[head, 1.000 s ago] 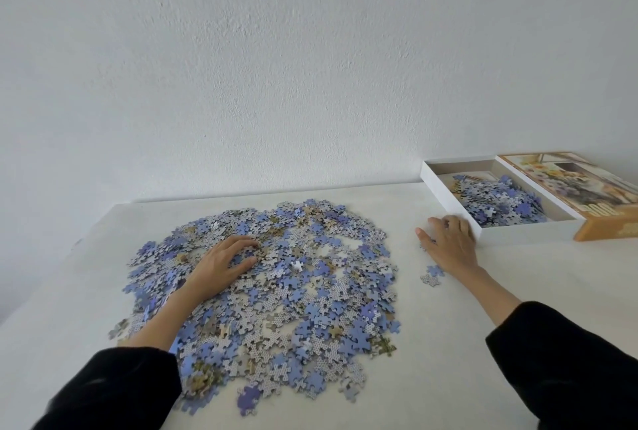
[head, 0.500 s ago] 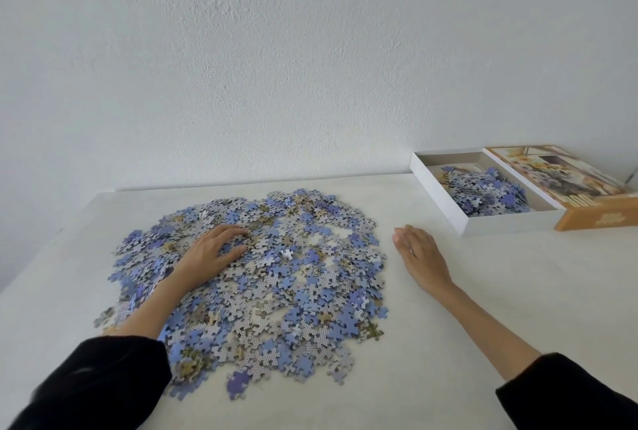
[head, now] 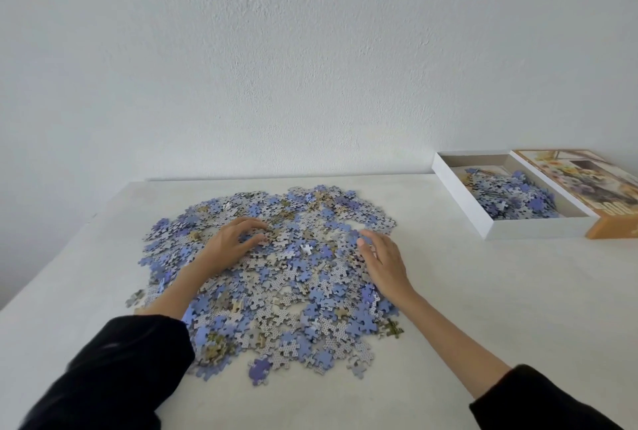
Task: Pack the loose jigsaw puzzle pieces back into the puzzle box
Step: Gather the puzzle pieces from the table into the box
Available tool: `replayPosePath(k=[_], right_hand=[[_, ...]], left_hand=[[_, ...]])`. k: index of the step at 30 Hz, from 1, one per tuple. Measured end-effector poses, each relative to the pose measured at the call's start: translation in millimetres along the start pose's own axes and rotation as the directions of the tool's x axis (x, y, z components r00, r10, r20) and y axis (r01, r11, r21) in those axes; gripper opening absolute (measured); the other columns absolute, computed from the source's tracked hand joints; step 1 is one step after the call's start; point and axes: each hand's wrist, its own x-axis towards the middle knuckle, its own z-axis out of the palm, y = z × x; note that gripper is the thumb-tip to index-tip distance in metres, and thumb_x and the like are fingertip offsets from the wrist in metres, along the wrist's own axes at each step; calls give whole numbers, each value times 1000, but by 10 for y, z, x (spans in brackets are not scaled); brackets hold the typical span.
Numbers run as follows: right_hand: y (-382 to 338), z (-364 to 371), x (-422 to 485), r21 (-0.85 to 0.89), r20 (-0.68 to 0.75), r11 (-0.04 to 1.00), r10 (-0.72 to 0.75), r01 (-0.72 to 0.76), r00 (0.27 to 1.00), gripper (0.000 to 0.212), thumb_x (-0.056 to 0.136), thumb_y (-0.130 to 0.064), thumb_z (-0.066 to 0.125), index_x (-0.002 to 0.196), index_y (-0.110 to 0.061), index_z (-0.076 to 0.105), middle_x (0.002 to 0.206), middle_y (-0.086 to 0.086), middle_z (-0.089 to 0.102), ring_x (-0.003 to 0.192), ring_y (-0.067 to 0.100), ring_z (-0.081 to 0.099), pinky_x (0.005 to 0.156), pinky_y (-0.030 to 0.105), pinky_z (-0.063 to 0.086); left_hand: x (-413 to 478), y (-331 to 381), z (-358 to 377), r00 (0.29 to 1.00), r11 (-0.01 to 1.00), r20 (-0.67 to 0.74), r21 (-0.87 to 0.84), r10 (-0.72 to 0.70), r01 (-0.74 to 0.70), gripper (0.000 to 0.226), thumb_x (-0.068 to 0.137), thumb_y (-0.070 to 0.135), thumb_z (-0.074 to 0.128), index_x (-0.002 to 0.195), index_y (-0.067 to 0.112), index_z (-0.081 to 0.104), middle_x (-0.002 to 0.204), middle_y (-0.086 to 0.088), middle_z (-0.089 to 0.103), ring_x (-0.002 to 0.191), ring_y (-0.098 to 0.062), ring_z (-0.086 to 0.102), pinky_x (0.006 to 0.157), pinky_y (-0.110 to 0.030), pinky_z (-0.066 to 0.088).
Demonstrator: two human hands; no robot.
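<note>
Clearly light, thin and slippery, the pieces [head: 283, 308] lie under my loosely bent left hand [head: 233, 245] and flat right hand [head: 384, 261], neither gripping, so I'd scoop from both edges.

- A wide, flat pile of loose blue-and-grey cardboard jigsaw pieces [head: 276, 277] lies on the pale flat bench [head: 483, 298], left of its middle.
- The left hand [head: 231, 246] rests on the pile's 10 o'clock part, and the right hand [head: 383, 260] rests at its 3 o'clock edge.
- The shallow white cardboard box tray [head: 459, 201] sits at 2 o'clock from the pile, well apart, near the white plaster wall [head: 310, 49] behind the bench.
- A smaller heap of jigsaw pieces [head: 511, 198] lies in the tray.
- The orange-sided printed cardboard lid [head: 587, 181] lies just beside the tray, at its 3 o'clock side.
</note>
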Motion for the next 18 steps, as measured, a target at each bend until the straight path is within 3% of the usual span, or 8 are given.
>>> replayPosePath(k=[3, 6, 8, 11, 13, 16, 18], right_hand=[[54, -102, 12, 2, 35, 1000, 1, -1, 999, 43, 96, -40, 35, 135, -22, 38, 145, 1, 32, 135, 19, 25, 107, 32, 19], [151, -120, 1, -153, 48, 988, 28, -20, 998, 51, 95, -47, 32, 141, -25, 31, 151, 2, 22, 139, 19, 16, 114, 37, 13], [135, -56, -11, -218, 67, 976, 33, -18, 997, 54, 95, -48, 28, 143, -23, 27, 153, 3, 16, 141, 19, 11, 115, 36, 9], [34, 94, -11, -250, 90, 968, 34, -11, 995, 57, 94, -51, 23, 144, -23, 23, 154, 4, 11, 142, 19, 8, 116, 37, 7], [-14, 177, 23, -245, 67, 969, 40, -23, 997, 56, 95, -51, 23, 143, -23, 25, 154, 4, 13, 142, 19, 8, 116, 40, 6], [-48, 227, 91, -207, 34, 977, 54, -46, 998, 54, 95, -52, 25, 141, -23, 31, 153, 4, 18, 141, 19, 11, 116, 40, 4], [-71, 215, 127, -126, 18, 992, 26, -24, 999, 64, 88, -63, 22, 137, -24, 38, 149, 4, 27, 139, 19, 19, 115, 42, 9]], left_hand=[[-71, -13, -104, 994, 997, -103, -77, 25, -33, 13, 93, 26, 53, 104, 28, 59, 114, 10, 56, 105, -8, 52, 95, -33, 44], [-166, -188, -201, 976, 1000, -216, 13, -15, 18, 21, 93, 27, 52, 108, 18, 63, 125, -3, 56, 113, -14, 49, 98, -34, 37], [-236, -384, -260, 962, 982, -258, 138, -87, 125, 33, 93, 41, 48, 113, 20, 63, 131, -5, 52, 121, -22, 47, 103, -46, 34], [-353, -522, -296, 956, 950, -213, 195, -202, 244, 65, 82, 70, 25, 119, 28, 59, 134, -1, 47, 126, -22, 42, 105, -55, 30], [-388, -503, -250, 964, 953, -177, 192, -200, 233, 76, 76, 74, 18, 122, 27, 57, 134, 1, 47, 127, -20, 41, 107, -52, 26], [-368, -414, -207, 979, 974, -119, 136, -167, 182, 76, 77, 75, 21, 123, 25, 55, 136, 2, 46, 126, -17, 41, 108, -49, 27], [-358, -359, -228, 985, 988, -91, 33, -149, 153, 58, 87, 65, 33, 122, 25, 55, 136, 1, 44, 125, -17, 42, 106, -42, 33]])
